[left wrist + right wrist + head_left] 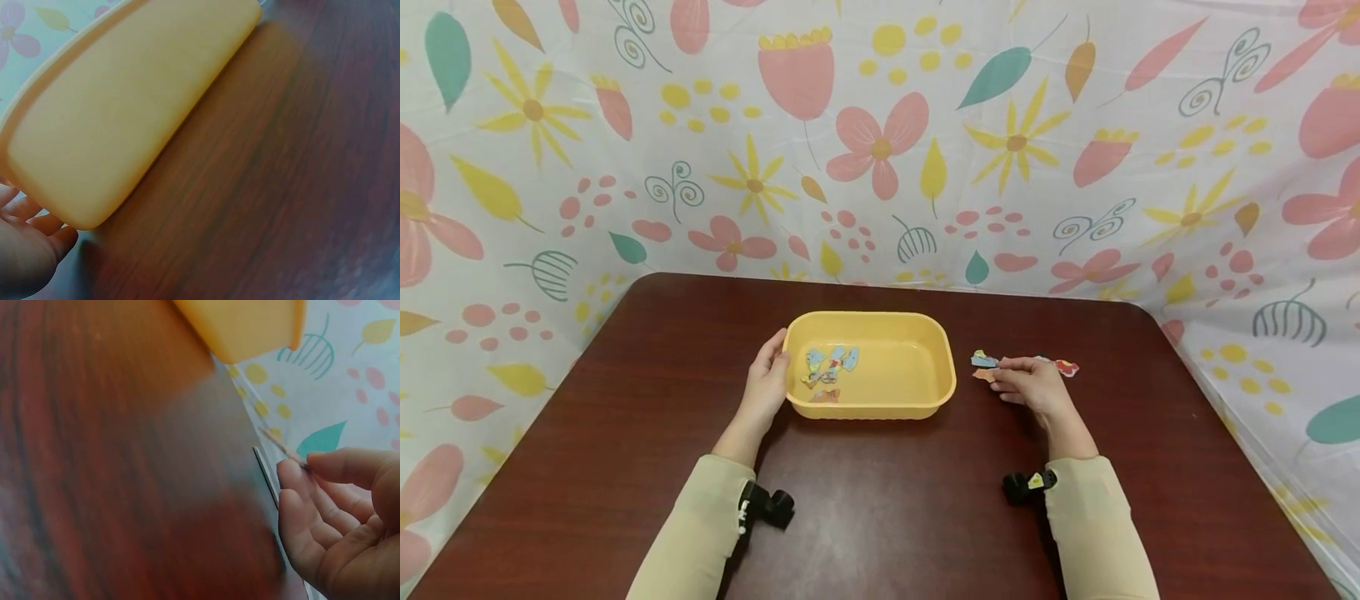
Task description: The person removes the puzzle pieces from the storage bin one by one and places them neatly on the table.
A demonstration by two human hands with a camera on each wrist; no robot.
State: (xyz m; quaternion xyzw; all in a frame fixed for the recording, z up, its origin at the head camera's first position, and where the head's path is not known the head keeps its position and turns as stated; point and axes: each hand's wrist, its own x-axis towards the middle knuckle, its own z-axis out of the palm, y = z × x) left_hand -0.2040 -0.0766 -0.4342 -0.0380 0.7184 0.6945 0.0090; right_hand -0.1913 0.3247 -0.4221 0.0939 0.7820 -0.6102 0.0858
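A yellow plastic tub (pixel 880 408) stands mid-table, with several cut-out picture pieces (pixel 835 358) lying in its left half. At the tub's left end, my left hand (pixel 766 379) rests its relaxed fingers and thumb against the outer wall, also seen in the left wrist view. To the right of the tub, my right hand (pixel 1033 387) pinches a thin orange picture piece (pixel 983 375) between thumb and fingertips. Just behind that piece is a blue-and-yellow picture piece (pixel 982 360). A red picture piece (pixel 1067 367) shows beyond the right hand, partly covered by it.
The dark brown wooden table (pixel 880 500) has rounded far corners. A white cloth (pixel 880 233) printed with flowers and leaves hangs behind it and along the sides. Black wrist cameras (pixel 767 505) are strapped over both sleeves.
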